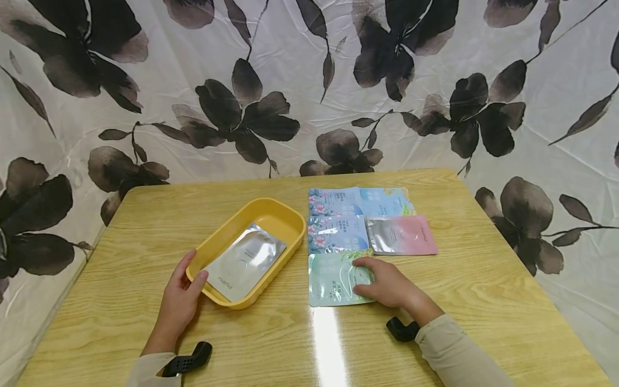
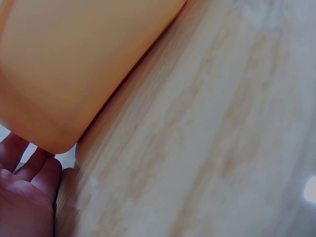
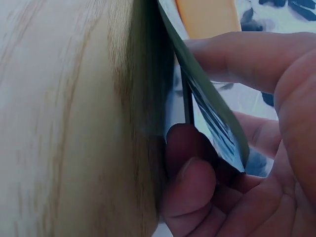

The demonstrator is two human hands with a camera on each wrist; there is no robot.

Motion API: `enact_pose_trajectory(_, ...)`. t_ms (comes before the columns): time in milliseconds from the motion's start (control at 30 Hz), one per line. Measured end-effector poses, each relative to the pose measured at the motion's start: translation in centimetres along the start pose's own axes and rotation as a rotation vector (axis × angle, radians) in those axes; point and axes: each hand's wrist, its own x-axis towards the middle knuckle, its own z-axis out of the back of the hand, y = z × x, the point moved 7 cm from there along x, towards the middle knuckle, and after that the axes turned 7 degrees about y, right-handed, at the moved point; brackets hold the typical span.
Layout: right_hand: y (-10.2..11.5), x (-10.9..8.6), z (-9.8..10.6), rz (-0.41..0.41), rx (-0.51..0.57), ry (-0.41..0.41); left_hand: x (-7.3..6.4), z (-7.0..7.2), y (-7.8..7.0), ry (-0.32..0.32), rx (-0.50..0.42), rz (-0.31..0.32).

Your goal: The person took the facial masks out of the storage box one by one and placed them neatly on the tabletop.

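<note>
My left hand (image 1: 176, 306) holds the near left corner of a yellow plastic tray (image 1: 278, 215), thumb at the rim and fingers along the outside. In the left wrist view, fingertips touch the tray's corner (image 2: 59, 133). A silver face mask sachet (image 1: 249, 260) marked PMPM lies in the tray. Over on the right, my right hand (image 1: 391, 285) pinches the right edge of a green face mask sachet (image 1: 331, 277). The right wrist view has that sachet (image 3: 212, 98) tilted up from the table at this edge, with fingertips tucked beneath it.
Behind the green sachet lie a blue-lilac sachet (image 1: 336, 236) and a silver-and-pink one (image 1: 403, 236). Farther back are another lilac sachet (image 1: 333, 201) and a light blue one (image 1: 384, 201). Floral cloth (image 1: 300, 64) hangs behind the wooden table (image 1: 261, 344).
</note>
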Motion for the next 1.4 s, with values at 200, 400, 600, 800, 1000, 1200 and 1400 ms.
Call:
enact_pose_trajectory(200,0.3,0.0,-0.1,0.023,-0.02,-0.002,0.0,0.0,-0.1,-0.001,-0.003,-0.011)
enact_pose_trajectory(400,0.4,-0.1,-0.2,0.023,-0.031,0.0,0.0,0.0,0.0,-0.003,-0.008,-0.005)
enact_pose_trajectory(600,0.4,-0.4,0.5,0.035,-0.051,-0.042,0.0,-0.1,0.0,-0.001,-0.008,0.008)
enact_pose_trajectory(800,-0.1,-0.8,1.3,0.025,-0.047,-0.047,0.0,0.0,-0.1,-0.002,0.0,0.004)
enact_pose_trajectory(1000,-0.5,-1.1,2.0,0.037,0.004,-0.036,-0.1,0.0,-0.1,-0.005,-0.011,-0.009)
enact_pose_trajectory(1200,0.2,-1.6,2.5,0.031,-0.029,-0.023,-0.1,0.0,0.0,-0.005,-0.005,0.008)
enact_pose_trajectory(1400,3.2,-1.4,3.7,0.13,0.011,-0.035,-0.2,0.0,-0.1,-0.002,-0.007,0.013)
